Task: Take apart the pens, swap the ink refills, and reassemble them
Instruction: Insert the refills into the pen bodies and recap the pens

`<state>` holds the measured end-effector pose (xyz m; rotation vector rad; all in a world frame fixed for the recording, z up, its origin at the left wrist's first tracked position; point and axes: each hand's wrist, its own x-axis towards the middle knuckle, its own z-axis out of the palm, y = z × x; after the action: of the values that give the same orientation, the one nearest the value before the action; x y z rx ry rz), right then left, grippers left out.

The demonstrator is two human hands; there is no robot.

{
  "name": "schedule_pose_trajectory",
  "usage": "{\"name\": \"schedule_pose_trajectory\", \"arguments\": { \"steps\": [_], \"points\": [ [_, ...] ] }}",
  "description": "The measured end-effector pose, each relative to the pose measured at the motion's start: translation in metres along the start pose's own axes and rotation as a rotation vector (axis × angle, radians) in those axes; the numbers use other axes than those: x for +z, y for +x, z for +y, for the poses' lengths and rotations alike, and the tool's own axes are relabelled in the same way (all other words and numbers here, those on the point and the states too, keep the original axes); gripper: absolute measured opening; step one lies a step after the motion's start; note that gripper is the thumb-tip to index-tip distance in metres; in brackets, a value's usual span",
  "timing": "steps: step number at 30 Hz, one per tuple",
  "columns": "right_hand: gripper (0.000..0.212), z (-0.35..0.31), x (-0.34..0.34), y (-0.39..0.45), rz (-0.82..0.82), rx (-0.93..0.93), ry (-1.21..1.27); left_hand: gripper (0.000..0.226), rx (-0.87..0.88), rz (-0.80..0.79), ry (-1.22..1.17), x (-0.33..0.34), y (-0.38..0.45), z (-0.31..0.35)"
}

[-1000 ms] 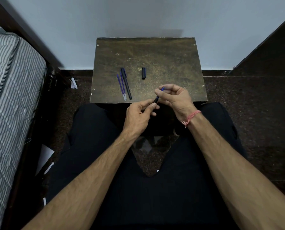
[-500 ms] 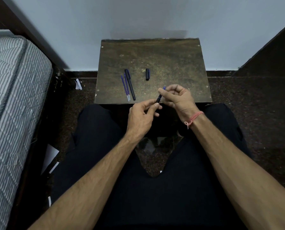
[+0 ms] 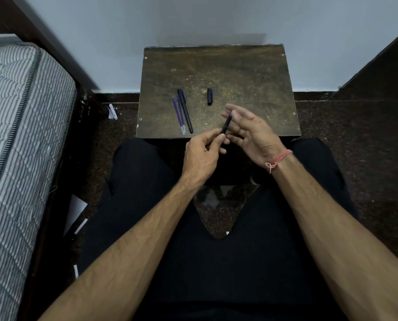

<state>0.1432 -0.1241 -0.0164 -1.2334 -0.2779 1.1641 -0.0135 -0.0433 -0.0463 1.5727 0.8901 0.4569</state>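
Refills (image 3: 179, 115) left of pen (image 3: 185, 111) on table (image 3: 251, 72); cap (image 3: 209, 96) right.

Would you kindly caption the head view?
Left hand holds a dark pen barrel beside the open right hand.

One view only, camera on person's head, wide-angle, edges bowed. Looks forward and steeply down over own lap. Forearms enter from bottom corners, large and near; left hand (image 3: 205, 151) and right hand (image 3: 251, 133) meet around centre frame, at near edge of small table (image 3: 251, 72). Table sits mid-distance, upper centre, backed by pale wall (image 3: 193, 19) along top. Striped mattress (image 3: 15, 135) fills left margin, dark floor (image 3: 355, 135) right. No second view, nothing shared.
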Motion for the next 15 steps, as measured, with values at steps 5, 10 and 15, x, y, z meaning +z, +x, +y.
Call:
{"name": "schedule_pose_trajectory", "arguments": {
  "steps": [5,10,15],
  "points": [
    [0.023,0.0037,0.007,-0.0025,0.123,-0.082,-0.116,0.034,0.01,0.003,0.025,-0.0013,-0.0029,-0.0003],
    [0.035,-0.0005,0.0056,-0.0027,0.03,-0.008,-0.056,0.026,0.031,0.013,0.034,-0.0002,-0.0004,-0.0004],
    [0.019,0.0013,-0.0007,-0.0012,0.054,-0.054,-0.067,0.026,0.017,0.007,0.027,-0.0005,0.0001,0.0005]
  ]
}}
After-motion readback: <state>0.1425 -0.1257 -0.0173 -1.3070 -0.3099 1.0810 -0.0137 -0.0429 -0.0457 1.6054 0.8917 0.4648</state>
